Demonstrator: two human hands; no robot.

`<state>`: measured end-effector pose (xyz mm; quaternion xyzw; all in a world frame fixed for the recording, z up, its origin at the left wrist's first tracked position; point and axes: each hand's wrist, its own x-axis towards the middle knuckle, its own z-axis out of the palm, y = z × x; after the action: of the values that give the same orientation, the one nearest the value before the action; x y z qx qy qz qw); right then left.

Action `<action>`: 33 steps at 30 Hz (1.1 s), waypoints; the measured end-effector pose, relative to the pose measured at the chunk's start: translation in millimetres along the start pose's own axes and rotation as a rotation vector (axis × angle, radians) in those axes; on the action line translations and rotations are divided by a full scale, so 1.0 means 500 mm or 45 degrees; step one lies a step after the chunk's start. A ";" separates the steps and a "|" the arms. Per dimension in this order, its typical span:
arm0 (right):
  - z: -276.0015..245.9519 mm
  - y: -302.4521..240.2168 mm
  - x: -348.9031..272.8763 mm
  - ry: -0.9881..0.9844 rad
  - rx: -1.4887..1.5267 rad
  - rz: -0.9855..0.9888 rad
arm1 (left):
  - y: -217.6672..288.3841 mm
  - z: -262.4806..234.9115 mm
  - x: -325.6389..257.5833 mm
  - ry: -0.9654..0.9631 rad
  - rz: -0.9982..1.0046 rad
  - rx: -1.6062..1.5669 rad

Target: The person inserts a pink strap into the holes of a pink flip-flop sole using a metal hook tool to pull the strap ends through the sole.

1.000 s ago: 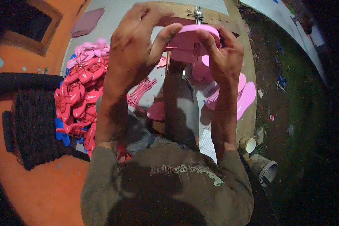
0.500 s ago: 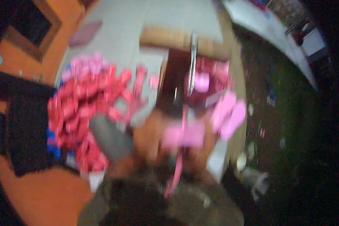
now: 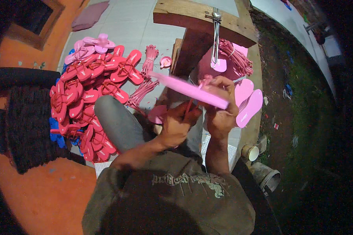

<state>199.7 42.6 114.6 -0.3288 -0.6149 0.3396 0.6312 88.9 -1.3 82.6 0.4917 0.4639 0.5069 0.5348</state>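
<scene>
My right hand (image 3: pixel 222 102) grips a pink flip-flop sole (image 3: pixel 190 91), tilted so that its edge faces up, with its far end pointing left. Just below the sole, my left hand (image 3: pixel 175 127) has its fingers closed round a red strap (image 3: pixel 188 107), which runs up toward the sole. Part of the strap is hidden by the fingers and the sole. Beyond both hands stands a wooden bench (image 3: pixel 208 17), with a metal hook tool (image 3: pixel 216 37) hanging from its beam.
A large pile of red flip-flops (image 3: pixel 80 94) lies on the left, with pink ones (image 3: pixel 91 47) on top. Bundles of red straps (image 3: pixel 150 58) and a small pink cup (image 3: pixel 165 61) sit beside it. Loose pink soles (image 3: pixel 250 107) and another strap bundle (image 3: pixel 237 56) are on the right.
The pink sole has turned from facing me to edge-on and moved up and away. My left hand has come to its underside. The head view has shifted and sharpened.
</scene>
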 end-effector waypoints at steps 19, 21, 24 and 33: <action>-0.018 -0.011 0.016 -0.297 -0.225 0.221 | 0.006 -0.095 0.112 0.290 0.240 -0.044; -0.015 -0.002 0.023 -0.204 -0.007 0.271 | 0.019 -0.077 0.123 0.175 0.536 -0.021; -0.020 0.016 0.041 -0.245 -0.018 0.070 | 0.044 -0.061 0.134 0.026 0.677 -0.004; -0.024 0.029 0.079 -0.022 0.150 -0.128 | 0.138 -0.078 0.216 -0.420 1.285 0.333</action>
<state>211.8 83.7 124.1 -0.2567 -0.6151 0.3460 0.6604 50.1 109.0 148.3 0.7887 0.1395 0.5548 0.2253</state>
